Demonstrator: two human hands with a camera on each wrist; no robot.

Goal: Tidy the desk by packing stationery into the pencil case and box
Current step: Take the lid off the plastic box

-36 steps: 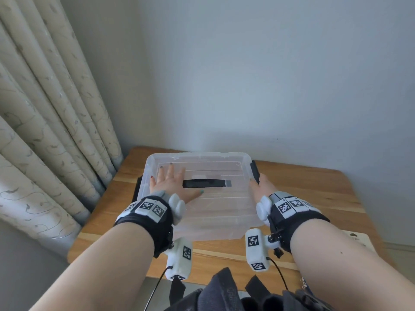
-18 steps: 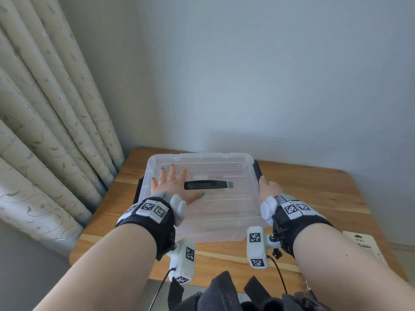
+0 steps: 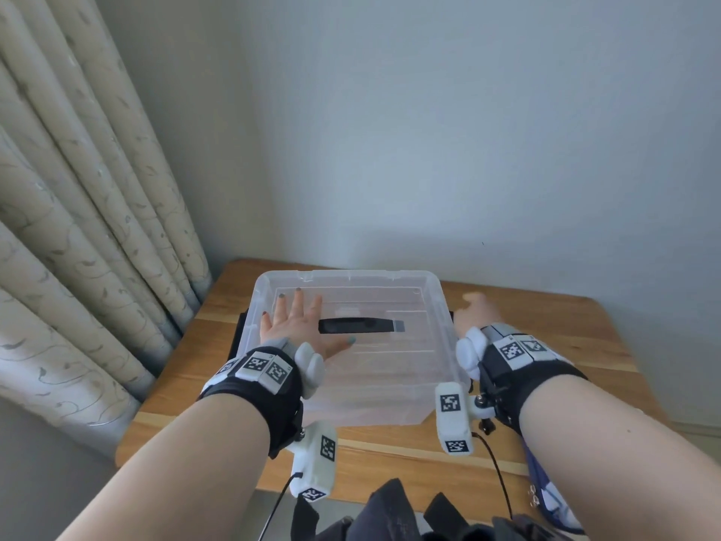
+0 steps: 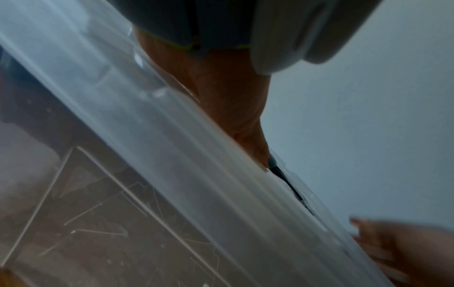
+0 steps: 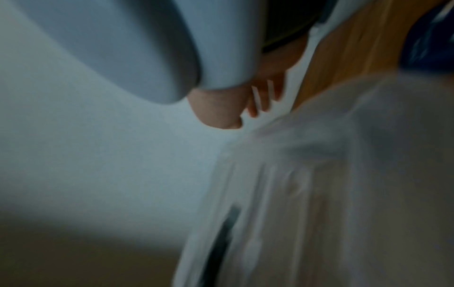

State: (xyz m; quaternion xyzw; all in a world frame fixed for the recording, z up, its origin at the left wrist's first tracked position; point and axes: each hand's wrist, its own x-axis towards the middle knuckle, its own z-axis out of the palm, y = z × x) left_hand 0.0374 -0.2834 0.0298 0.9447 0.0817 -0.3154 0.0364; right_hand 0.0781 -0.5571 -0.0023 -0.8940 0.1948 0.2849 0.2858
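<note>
A clear plastic box (image 3: 390,369) stands on the wooden desk (image 3: 546,345) with its lid on; a black handle (image 3: 355,326) lies flat in the lid. My left hand (image 3: 292,326) rests flat on the lid's left part, fingers spread, thumb just below the handle. The left wrist view shows the thumb (image 4: 245,124) pressed on the lid (image 4: 172,155). My right hand (image 3: 474,310) hovers just off the box's right edge, blurred, fingers loose and holding nothing. In the right wrist view its fingers (image 5: 260,99) hang apart from the box (image 5: 319,194). The box's contents cannot be made out.
Black latches sit on the box's left side (image 3: 238,333) and right side (image 3: 451,316). A blue and white item (image 3: 546,497) lies at the desk's front right, half under my right arm. Curtains (image 3: 78,228) hang at the left; a wall stands close behind the desk.
My right hand has left the box's right side and moved a little to the right and away from it. The left hand stays flat on the lid.
</note>
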